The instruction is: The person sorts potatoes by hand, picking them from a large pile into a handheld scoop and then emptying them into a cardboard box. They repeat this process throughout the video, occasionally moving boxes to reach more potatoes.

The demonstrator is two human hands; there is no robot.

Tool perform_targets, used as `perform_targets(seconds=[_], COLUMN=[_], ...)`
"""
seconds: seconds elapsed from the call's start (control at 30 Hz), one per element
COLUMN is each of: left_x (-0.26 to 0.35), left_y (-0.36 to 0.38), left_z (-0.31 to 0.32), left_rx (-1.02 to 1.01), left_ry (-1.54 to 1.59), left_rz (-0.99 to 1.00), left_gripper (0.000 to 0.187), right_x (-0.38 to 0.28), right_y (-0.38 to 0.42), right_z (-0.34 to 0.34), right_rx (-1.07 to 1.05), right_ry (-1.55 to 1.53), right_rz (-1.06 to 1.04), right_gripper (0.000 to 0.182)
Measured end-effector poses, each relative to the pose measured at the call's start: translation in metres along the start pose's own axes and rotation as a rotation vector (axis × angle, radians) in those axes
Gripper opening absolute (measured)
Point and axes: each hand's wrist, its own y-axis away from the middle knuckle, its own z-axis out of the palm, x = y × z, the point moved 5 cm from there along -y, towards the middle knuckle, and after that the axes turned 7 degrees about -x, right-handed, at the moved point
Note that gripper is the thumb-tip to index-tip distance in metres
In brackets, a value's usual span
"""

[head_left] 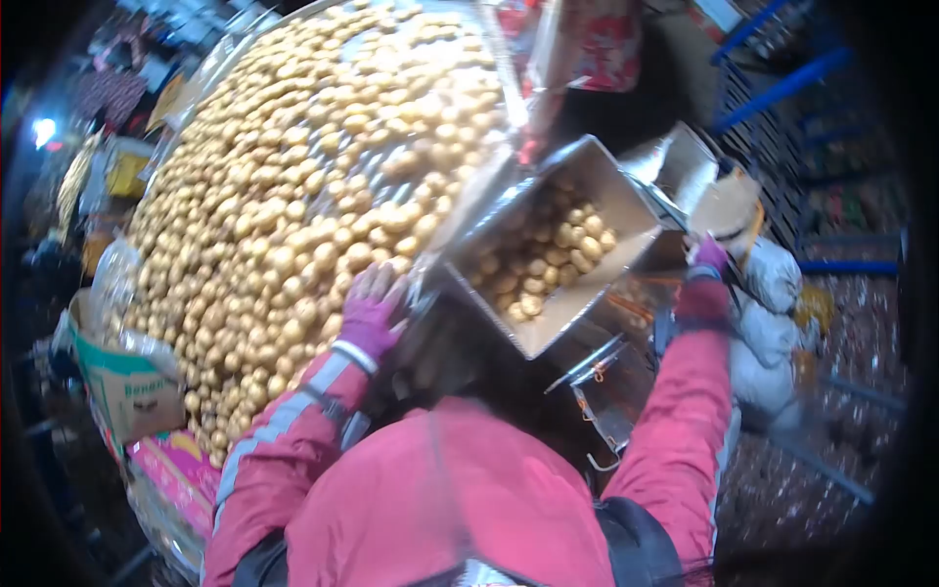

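Note:
Many small yellow potatoes [284, 205] lie spread over a large table on the left. My left hand [372, 311], in a purple glove, rests at the near right edge of the potatoes with its fingers apart. To its right, an open cardboard box [611, 196] stands tilted in view, with more potatoes [562, 256] inside. My right hand [708, 258], also gloved in purple, reaches out to the right of the box. Its fingers look closed at the lower edge of a brown cardboard piece [726, 207]; the grip itself is partly hidden.
White filled bags [768, 333] are stacked beside my right arm. A metal frame with a hook [606, 411] stands below the box. Blue rails [782, 88] and a dark crate are at the right. A printed carton [132, 391] and a pink box [176, 474] border the potatoes at left.

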Motion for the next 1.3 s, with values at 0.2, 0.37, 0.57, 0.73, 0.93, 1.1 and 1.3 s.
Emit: perform_targets(seconds=[0.2, 0.37, 0.57, 0.73, 0.93, 1.1, 1.3], left_x=[0.005, 0.005, 0.016, 0.040, -0.002, -0.043, -0.074], left_y=[0.002, 0.011, 0.048, 0.162, 0.307, 0.401, 0.434], left_z=[-0.010, -0.011, -0.012, -0.078, -0.086, -0.075, -0.077], left_rx=[-0.032, 0.051, 0.114, 0.142, 0.427, 0.957, 1.118], left_ry=[0.044, 0.036, 0.785, 1.720, 2.006, 1.683, 1.098], left_rz=[-0.025, 0.028, -0.218, -0.248, -0.350, -0.625, -0.894], left_gripper=[0.081, 0.081, 0.086, 0.072, 0.071, 0.071, 0.071], right_x=[0.009, -0.075, -0.200, -0.330, -0.503, -0.597, -0.643], right_y=[0.139, 0.290, 0.376, 0.392, 0.467, 0.534, 0.544], right_z=[0.035, -0.003, -0.019, 0.011, 0.029, 0.088, 0.126], right_rx=[-0.026, -0.154, -0.143, -0.260, -1.100, -1.559, -1.694], right_ry=[-1.105, -1.766, -0.812, -0.400, -0.529, -0.365, -0.527], right_rz=[0.101, 0.037, -0.477, -0.905, -0.978, -0.906, -0.917], right_gripper=[0.043, 0.045, 0.030, 0.015, 0.031, 0.036, 0.027])
